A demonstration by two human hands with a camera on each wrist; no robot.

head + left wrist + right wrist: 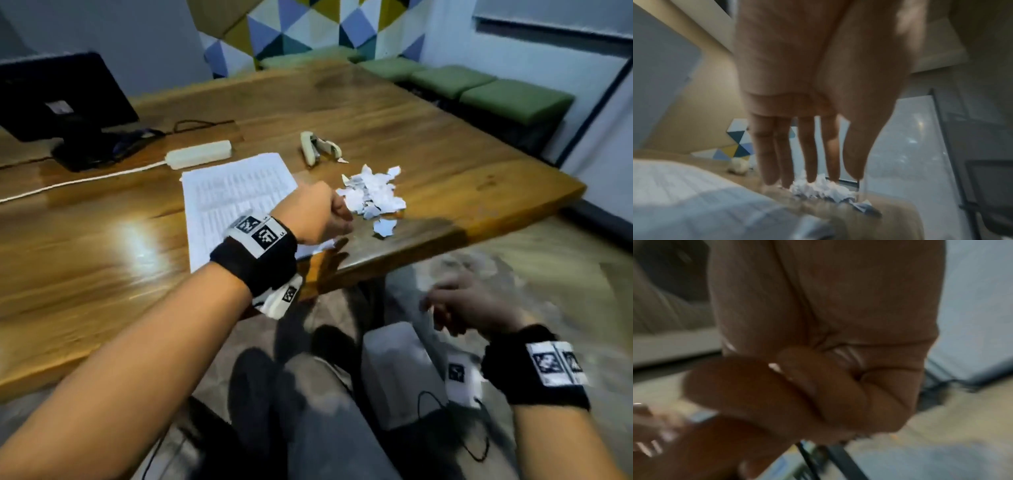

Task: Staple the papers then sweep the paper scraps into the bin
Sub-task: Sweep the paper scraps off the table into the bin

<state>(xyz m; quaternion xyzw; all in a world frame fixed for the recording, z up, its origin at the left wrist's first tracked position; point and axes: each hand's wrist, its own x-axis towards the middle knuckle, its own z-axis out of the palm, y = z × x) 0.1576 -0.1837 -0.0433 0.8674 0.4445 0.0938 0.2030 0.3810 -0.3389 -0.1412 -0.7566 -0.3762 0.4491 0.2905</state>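
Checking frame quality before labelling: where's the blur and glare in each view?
Head: glare patch on the table, right hand motion-smeared, paper scraps fairly sharp. Left wrist: soft throughout, left hand fills the frame. Right wrist: heavy blur, dim, curled fingers only.

Right hand (469, 305) motion-blurred, grip unreadable — left hand's (313, 212) fingertips hidden behind its own knuckles

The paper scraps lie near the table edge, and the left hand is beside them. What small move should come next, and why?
Probably the left hand, fingers straight, should sweep the paper scraps toward the table edge. They remain heaped on the wood beside the papers.
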